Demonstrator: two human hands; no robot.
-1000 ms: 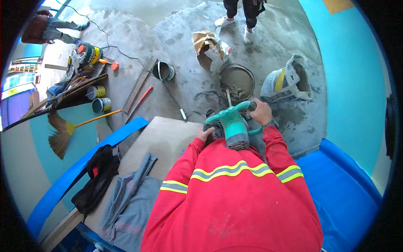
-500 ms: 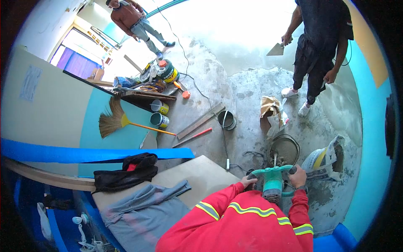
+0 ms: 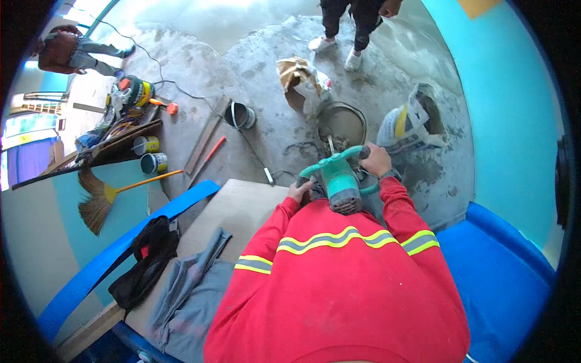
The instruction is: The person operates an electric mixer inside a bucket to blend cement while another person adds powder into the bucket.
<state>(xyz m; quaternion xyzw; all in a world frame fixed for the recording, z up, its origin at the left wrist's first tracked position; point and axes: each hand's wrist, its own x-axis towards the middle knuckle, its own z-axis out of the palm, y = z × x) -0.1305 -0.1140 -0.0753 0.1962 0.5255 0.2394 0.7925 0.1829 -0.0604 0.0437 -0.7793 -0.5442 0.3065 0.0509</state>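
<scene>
A green handheld mixer (image 3: 342, 184) is held between my two hands, its shaft reaching down into a round tub (image 3: 344, 121) of grey mortar. My left hand (image 3: 301, 192) is wrapped round the left handle. The right handle is gripped by my right hand (image 3: 376, 161), which has a dark watch at its wrist. Wet grey mix lies around the shaft's lower end, and the mixing head is hidden in it. An open paper bag (image 3: 295, 85) stands just beyond the tub. To the tub's right is an open white-and-yellow sack (image 3: 411, 124).
Two people stand farther off, one in dark trousers (image 3: 357, 24), one at the upper left (image 3: 66, 51). A bucket (image 3: 240, 115), a cable, wooden and red bars, and a broom (image 3: 100, 196) lie leftward. Grey clothing (image 3: 187, 296) lies on a board (image 3: 242, 212) beside me.
The view swung left and up half a second ago, showing more of both people, and has since swung back down. Both hands have stayed on the mixer handles.
</scene>
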